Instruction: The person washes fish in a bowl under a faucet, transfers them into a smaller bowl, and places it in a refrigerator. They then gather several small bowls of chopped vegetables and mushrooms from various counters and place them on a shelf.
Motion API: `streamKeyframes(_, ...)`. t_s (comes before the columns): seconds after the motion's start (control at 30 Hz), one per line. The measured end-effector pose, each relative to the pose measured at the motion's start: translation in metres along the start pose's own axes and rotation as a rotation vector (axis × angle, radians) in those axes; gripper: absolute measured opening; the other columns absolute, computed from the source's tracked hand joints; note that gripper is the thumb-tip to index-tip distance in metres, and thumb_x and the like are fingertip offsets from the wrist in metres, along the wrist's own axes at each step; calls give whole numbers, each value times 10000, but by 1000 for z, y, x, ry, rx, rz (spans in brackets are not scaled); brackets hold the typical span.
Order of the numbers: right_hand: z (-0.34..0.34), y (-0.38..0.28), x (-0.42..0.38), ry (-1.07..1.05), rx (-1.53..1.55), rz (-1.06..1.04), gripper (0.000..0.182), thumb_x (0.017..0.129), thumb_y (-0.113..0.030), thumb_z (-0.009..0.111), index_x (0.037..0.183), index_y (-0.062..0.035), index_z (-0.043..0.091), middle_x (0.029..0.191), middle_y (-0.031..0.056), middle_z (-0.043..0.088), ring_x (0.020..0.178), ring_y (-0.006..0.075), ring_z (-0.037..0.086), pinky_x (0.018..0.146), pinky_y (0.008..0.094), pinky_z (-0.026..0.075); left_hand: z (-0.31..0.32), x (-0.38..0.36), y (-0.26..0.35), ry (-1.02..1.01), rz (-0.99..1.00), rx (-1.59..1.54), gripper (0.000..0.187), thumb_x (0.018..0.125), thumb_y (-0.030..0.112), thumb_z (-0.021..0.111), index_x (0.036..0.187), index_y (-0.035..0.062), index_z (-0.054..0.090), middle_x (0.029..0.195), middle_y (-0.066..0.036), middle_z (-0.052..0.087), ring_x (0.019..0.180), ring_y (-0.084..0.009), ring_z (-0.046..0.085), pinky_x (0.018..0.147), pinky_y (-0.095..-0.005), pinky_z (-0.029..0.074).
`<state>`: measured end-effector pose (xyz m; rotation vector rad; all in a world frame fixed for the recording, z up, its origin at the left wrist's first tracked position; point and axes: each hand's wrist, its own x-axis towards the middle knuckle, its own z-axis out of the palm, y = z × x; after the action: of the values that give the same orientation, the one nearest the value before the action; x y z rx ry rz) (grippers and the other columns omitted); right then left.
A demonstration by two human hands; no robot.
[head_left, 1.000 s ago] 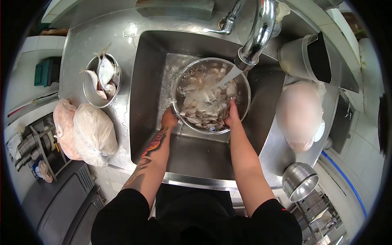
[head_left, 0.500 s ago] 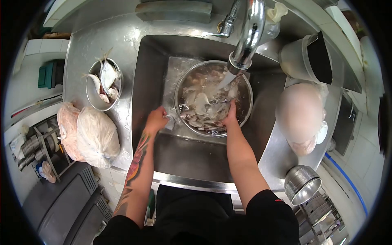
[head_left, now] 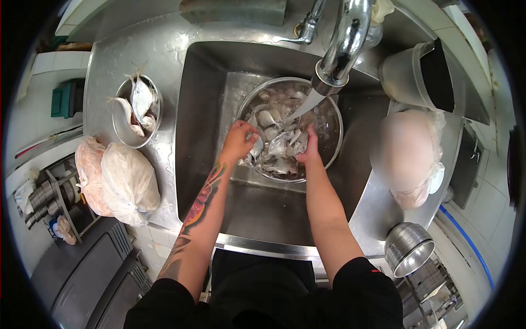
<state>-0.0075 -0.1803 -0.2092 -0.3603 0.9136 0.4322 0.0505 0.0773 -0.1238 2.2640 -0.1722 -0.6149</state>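
A round metal bowl (head_left: 341,137) stands in the sink, filled with water and silvery fish (head_left: 278,145). My left hand (head_left: 240,141) is over the bowl's left rim, its fingers curled in a pinch beside a silvery piece; what they hold is not clear. Inside the bowl on the right, my right hand (head_left: 310,148) has thumb and fingers around some fish, the fingertips partly hidden. Water (head_left: 307,106) runs from the faucet (head_left: 332,74) into the bowl.
Left of the sink (head_left: 203,131) are a small metal container (head_left: 121,130) with several fish and filled plastic bags (head_left: 130,183). On the right stand a plastic bucket (head_left: 402,79), another bag (head_left: 411,197) and stacked metal bowls (head_left: 408,249).
My left hand has moved up and right, from the sink floor beside the bowl to over its rim. My right hand stays in the bowl. The fish have shifted about.
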Motion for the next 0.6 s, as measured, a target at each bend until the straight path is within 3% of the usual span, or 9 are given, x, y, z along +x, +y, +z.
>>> streamKeyframes(0.03, 1, -2, -1, -24, 15, -5, 764, 912, -704, 442, 1400, -121, 514, 1378, 110, 564, 1248, 367, 525, 1055, 596, 381, 6, 0, -2, 128, 114, -2, 391, 823, 176, 736, 1182, 55, 639, 1305, -207, 563, 1149, -331, 584, 838, -382, 531)
streamKeyframes(0.07, 2, -3, -1, -21, 16, -3, 764, 912, -704, 442, 1400, -121, 514, 1378, 110, 564, 1248, 367, 525, 1055, 596, 381, 13, 1, -3, 126, 112, -2, 391, 823, 176, 736, 1182, 55, 639, 1305, -207, 563, 1149, -331, 584, 838, -382, 531)
streamKeyframes(0.13, 3, -4, 0, 57, -11, -33, 766, 910, -711, 436, 1398, -127, 520, 1377, 102, 565, 1254, 368, 519, 1051, 593, 387, 26, 6, -5, 176, 64, -136, 546, 901, 276, 687, 1374, 55, 527, 1499, -237, 388, 1374, -369, 408, 1090, -407, 387)
streamKeyframes(0.17, 5, -4, 1, 57, -12, -33, 766, 910, -711, 436, 1398, -127, 520, 1377, 102, 565, 1254, 368, 519, 1051, 593, 387, 34, 9, -6, 176, 64, -137, 546, 901, 276, 687, 1374, 55, 527, 1499, -237, 388, 1374, -369, 408, 1090, -407, 387)
streamKeyframes(0.27, 12, 2, 16, 118, 67, -26, 762, 916, -718, 410, 1403, -143, 522, 1392, 88, 558, 1263, 360, 514, 1065, 575, 383, 50, 20, -15, 76, -146, -344, 668, 988, 381, 566, 1534, 81, 324, 1593, -211, 265, 1495, -326, 209, 1189, -396, 219)
streamKeyframes(0.37, 18, 5, 32, 78, 85, -65, 751, 926, -719, 374, 1401, -158, 528, 1403, 74, 554, 1268, 346, 515, 1076, 544, 383, 63, 34, -27, 56, -208, -425, 648, 989, 426, 540, 1528, 120, 352, 1579, -226, 289, 1480, -345, 250, 1184, -384, 236)
streamKeyframes(0.43, 24, 4, 42, 84, 77, -61, 726, 940, -698, 356, 1393, -160, 536, 1400, 71, 557, 1273, 329, 516, 1070, 526, 397, 55, 35, -13, 19, -234, -591, 640, 1014, 449, 485, 1532, 103, 339, 1573, -188, 328, 1472, -314, 279, 1184, -367, 230)
streamKeyframes(0.5, 31, 1, 44, 83, 48, -51, 677, 945, -653, 372, 1363, -156, 561, 1383, 74, 572, 1255, 322, 536, 1061, 523, 415, 44, 37, -3, -129, -276, -634, 657, 1041, 471, 424, 1548, 79, 284, 1619, -120, 247, 1494, -232, 212, 1202, -351, 174)
streamKeyframes(0.6, 37, -2, 39, 113, -28, 16, 644, 932, -627, 395, 1328, -158, 590, 1364, 71, 589, 1223, 320, 563, 1051, 528, 430, 44, 41, -11, -194, -299, -725, 618, 1049, 467, 401, 1534, 90, 332, 1599, -74, 302, 1473, -228, 255, 1190, -341, 195)
